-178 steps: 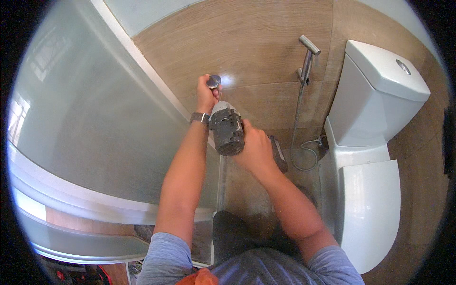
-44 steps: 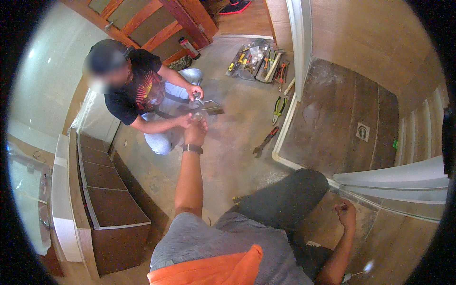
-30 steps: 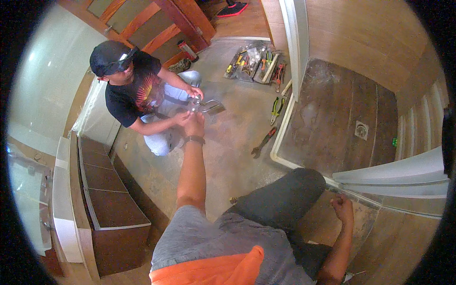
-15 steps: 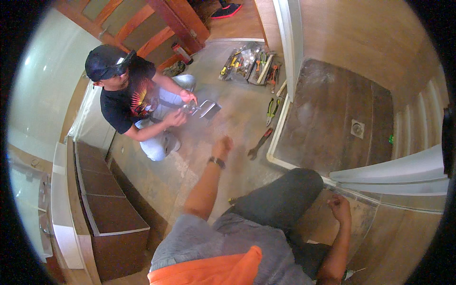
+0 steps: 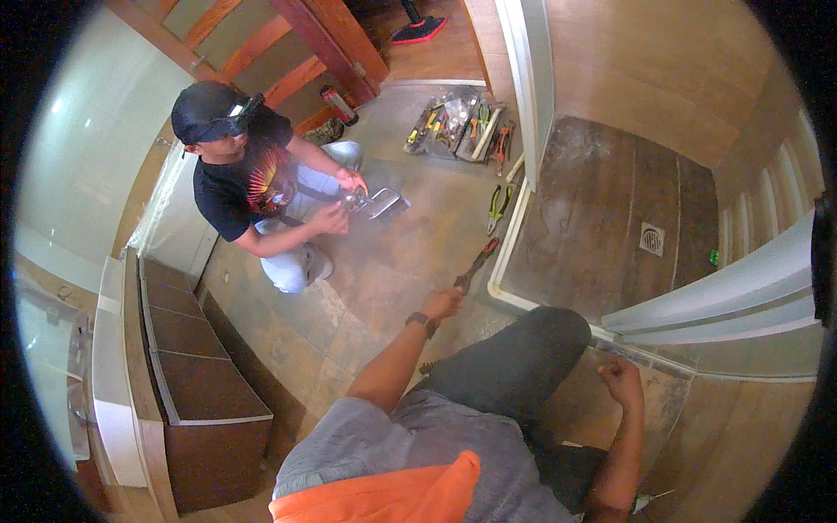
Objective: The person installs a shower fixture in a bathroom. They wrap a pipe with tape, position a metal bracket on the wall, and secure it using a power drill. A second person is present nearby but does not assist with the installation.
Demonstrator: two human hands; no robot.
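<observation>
My left hand (image 5: 443, 304) reaches over the floor with its fingers closed at the jaw end of a wrench (image 5: 475, 268). The wrench has a red and black handle, which points away from me and lies along the floor. To the right of my bent knee, my right hand (image 5: 621, 381) hangs low with its fingers curled in and nothing visible in them. Beyond the wrench lie pliers (image 5: 497, 210) with green and black handles. Across from me, a crouching person (image 5: 253, 166) holds a shiny metal fitting (image 5: 356, 201) in both hands, beside a rectangular metal-rimmed piece (image 5: 384, 204).
An open toolbox (image 5: 455, 126) full of tools stands at the back. To the right, a raised white kerb (image 5: 506, 253) borders a brown shower floor with a drain (image 5: 651, 238). A brown tiled step (image 5: 205, 375) stands on the left. Behind the person is a wooden door (image 5: 270, 61).
My left hand has moved right and nearer to me, from open floor to the wrench's jaw end. My right hand stays in about the same place, and the other person keeps holding the fitting.
</observation>
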